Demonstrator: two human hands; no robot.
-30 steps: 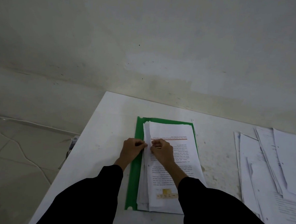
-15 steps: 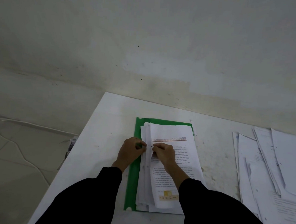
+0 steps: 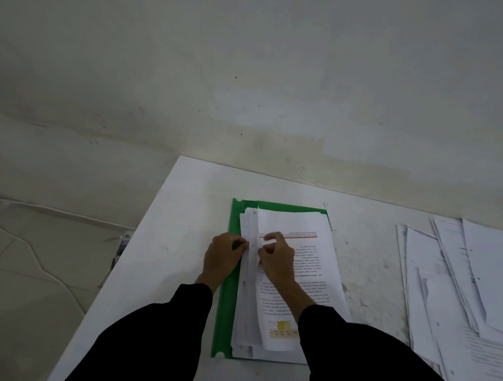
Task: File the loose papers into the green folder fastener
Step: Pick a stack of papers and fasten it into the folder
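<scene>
We note the green folder (image 3: pixel 226 299) flat on the table (image 3: pixel 168 244), centre frame. Left hand (image 3: pixel 223 257) grip pinches the paper stack (image 3: pixel 245 306) at its left margin; right hand (image 3: pixel 277 260) grip pinches the top sheet (image 3: pixel 306 225) alongside. Loose papers (image 3: pixel 458 288) lie right.

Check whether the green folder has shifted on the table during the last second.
No. The folder lies where it did: its far left corner keeps the same spot against the far edge of the table.

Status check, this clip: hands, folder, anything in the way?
Left hand pinching punched edge of paper stack; right hand pinching edge of top sheet. Stack lies on green folder. Loose papers at right, clear of hands.
</scene>
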